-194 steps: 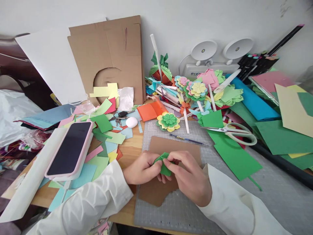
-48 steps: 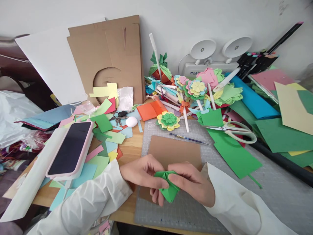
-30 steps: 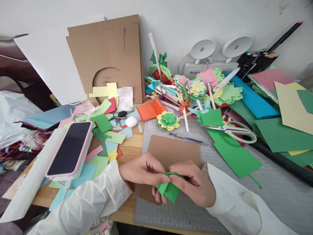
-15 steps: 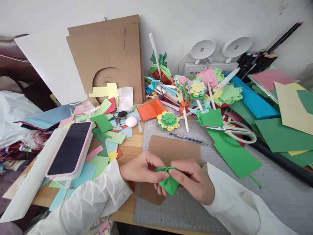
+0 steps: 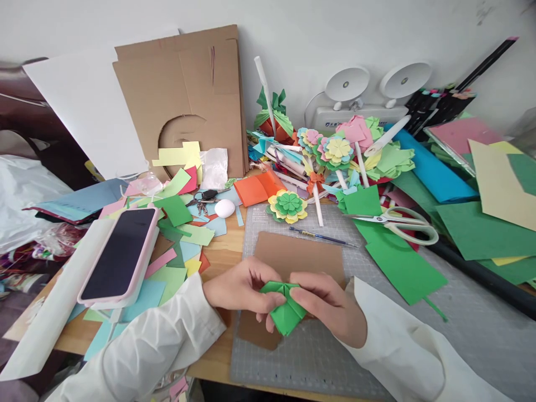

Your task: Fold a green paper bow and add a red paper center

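Note:
Between both hands is a small piece of folded green paper (image 5: 287, 315), creased down its middle, held just above the cutting mat (image 5: 335, 357). My left hand (image 5: 250, 287) pinches its left side, thumb on top and fingers curled beneath. On the right side, my right hand (image 5: 329, 304) presses the paper between thumb and bent fingers. Brown cardboard (image 5: 299, 251) lies on the mat under and behind the hands. Past it rest a blue pen (image 5: 322, 237) and a layered yellow-and-green paper flower (image 5: 288, 206).
Scissors (image 5: 397, 223) lie on green paper strips (image 5: 402, 268) at the right. A phone in a pink case (image 5: 119, 257) stands among paper scraps (image 5: 171, 279) at the left. Cardboard sheets (image 5: 188, 72) lean on the wall beside a pile of paper flowers (image 5: 339, 151).
The green paper has tipped so more of its creased face shows, and its upper edge looks flatter and wider. Both hands stay nearly in place, still gripping it.

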`<state>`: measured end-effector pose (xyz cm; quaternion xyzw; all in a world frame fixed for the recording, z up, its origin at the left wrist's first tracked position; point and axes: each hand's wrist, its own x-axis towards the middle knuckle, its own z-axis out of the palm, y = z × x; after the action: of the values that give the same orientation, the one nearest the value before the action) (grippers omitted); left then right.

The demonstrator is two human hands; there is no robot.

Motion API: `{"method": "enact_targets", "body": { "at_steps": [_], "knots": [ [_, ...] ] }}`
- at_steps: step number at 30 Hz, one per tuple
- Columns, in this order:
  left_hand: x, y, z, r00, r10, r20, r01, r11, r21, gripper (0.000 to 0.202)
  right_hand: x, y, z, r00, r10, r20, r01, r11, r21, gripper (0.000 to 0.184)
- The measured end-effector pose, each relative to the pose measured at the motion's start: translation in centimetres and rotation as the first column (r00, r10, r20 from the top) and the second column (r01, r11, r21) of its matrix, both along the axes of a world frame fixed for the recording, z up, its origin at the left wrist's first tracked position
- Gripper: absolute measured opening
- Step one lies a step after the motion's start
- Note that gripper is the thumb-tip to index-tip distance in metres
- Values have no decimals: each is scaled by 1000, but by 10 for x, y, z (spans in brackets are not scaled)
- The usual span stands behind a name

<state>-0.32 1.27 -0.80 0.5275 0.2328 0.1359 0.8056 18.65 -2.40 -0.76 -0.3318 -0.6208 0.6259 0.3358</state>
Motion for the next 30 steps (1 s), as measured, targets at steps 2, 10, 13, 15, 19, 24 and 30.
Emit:
{"method": "enact_targets", "body": {
  "at_steps": [2,10,13,15,19,24,30],
  "knots": [
    [1,1,1,1000,11,0,-11,1000,-11,35,0,0,1,998,-25,52,23,999,47,41],
    [3,4,5,999,37,5,-37,999,37,41,-1,-3,-4,972,-191,138,167,972,167,36],
    [1,3,3,999,39,-11,-38,998,42,39,-1,-3,-6,968,-193,162,165,971,171,35],
    [1,3,1,998,57,-29,-56,998,34,38,-1,-3,-6,966,-202,158,175,970,171,36],
    [1,1,0,997,60,-49,-59,998,17,36,0,0,-4,971,-192,140,169,973,156,39],
    [-1,0,3,995,2,-103,3,999,50,24,0,1,-5,997,-27,66,21,996,87,43],
    [0,-1,2,990,6,-138,2,998,61,23,-1,0,-4,993,9,122,-24,992,126,43]
  ]
}}
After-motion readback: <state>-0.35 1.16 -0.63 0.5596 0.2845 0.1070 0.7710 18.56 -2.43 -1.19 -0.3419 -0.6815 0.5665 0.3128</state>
